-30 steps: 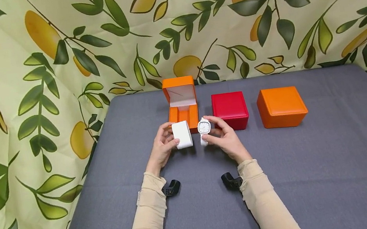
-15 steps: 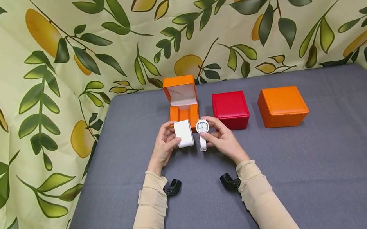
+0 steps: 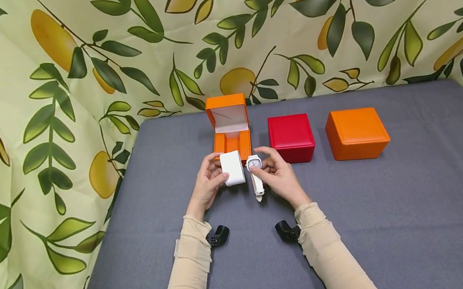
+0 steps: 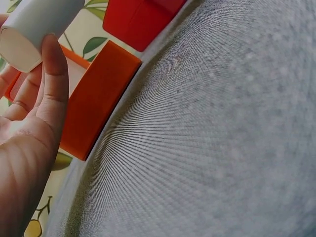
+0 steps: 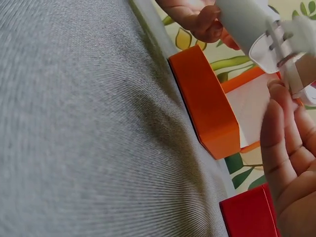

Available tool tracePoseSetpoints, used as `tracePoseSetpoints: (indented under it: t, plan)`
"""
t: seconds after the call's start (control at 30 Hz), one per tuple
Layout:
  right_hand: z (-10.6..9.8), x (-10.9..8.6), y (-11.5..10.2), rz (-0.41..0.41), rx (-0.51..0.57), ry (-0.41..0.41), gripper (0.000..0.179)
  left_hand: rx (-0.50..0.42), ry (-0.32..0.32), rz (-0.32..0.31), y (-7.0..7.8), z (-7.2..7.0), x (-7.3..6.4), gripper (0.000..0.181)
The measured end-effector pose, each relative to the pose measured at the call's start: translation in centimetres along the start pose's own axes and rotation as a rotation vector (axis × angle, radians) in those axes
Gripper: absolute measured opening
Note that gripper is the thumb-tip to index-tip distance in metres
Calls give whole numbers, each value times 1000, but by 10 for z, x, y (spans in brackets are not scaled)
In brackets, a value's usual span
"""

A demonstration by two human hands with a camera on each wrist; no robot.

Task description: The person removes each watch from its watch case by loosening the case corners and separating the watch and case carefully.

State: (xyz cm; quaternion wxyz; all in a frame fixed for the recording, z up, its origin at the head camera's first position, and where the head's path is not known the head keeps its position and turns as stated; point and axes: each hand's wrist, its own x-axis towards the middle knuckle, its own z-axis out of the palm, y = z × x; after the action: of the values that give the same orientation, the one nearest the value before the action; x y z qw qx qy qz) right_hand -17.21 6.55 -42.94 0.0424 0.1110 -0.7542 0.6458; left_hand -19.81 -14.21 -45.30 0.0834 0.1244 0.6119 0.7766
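My left hand [image 3: 206, 184] holds a white watch cushion [image 3: 232, 168] by its two ends, thumb at the near left edge; the left wrist view shows the cushion [image 4: 42, 27] raised off the table. Just right of it, my right hand [image 3: 280, 177] pinches a white wristwatch [image 3: 258, 186] at its square case, the thumb over part of the dial. The strap is unfastened and hangs straight down toward me. Close beside the cushion in the right wrist view is the watch strap [image 5: 282, 45], blurred. An orange watch box [image 3: 229, 118] stands behind both hands, lid up.
To the right of the opened box sits a closed red box [image 3: 290, 134], and farther right a closed orange box [image 3: 357, 129]. All stand on a grey cloth-covered table [image 3: 435, 184]. A leaf-patterned curtain [image 3: 144, 42] borders the back and left.
My right hand has shifted left with the watch, bringing it nearer the cushion. The strap has swung down and hangs longer. The left hand has moved very little.
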Motion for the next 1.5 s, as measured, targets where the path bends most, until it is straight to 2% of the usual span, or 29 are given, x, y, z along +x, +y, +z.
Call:
tracePoseSetpoints:
  t: [0.13, 0.27, 0.67, 0.93, 1.1, 1.27, 1.5]
  plan:
    - [1, 3, 16, 2, -51, 41, 36, 0, 5, -5, 1, 1, 0, 55]
    - [1, 3, 20, 3, -149, 47, 25, -6, 8, -4, 0, 1, 0, 54]
    - [6, 1, 24, -12, -418, 66, 22, -17, 22, -15, 0, -2, -1, 55]
    - [4, 1, 29, 73, -464, 67, 25, 0, 44, -14, -2, -2, 1, 55]
    - [3, 2, 31, 83, -486, 65, 24, 9, 68, 15, -2, -1, 2, 58]
    - [4, 2, 31, 82, -529, 66, 24, -37, 94, 49, 0, -1, 3, 64]
    - [4, 3, 31, 104, -586, 47, 29, -62, 109, 61, 2, -1, 2, 62]
